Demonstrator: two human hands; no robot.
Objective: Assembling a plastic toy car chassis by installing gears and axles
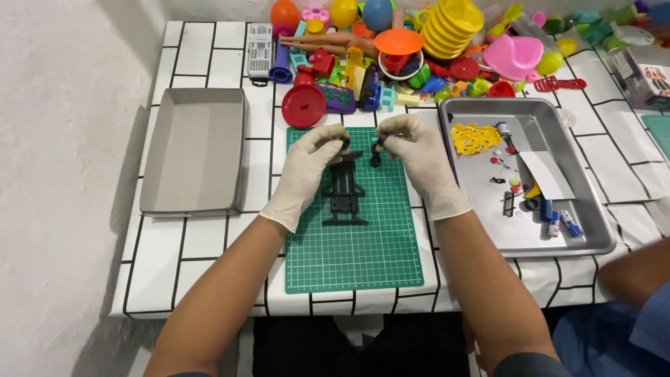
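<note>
Grey cardboard tray (194, 150) at left; gloved left hand (306, 171) pinching black toy chassis (345, 190) on green cutting mat (363, 251); gloved right hand (419, 162) gripping small black wheel (376, 151); metal tray (593, 230) with white card (548, 174) at right.

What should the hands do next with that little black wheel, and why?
Probably the right hand should ease the small black wheel toward the front end of the black toy car frame. The left hand is at that end, and the wheel hangs just beside it.
</note>
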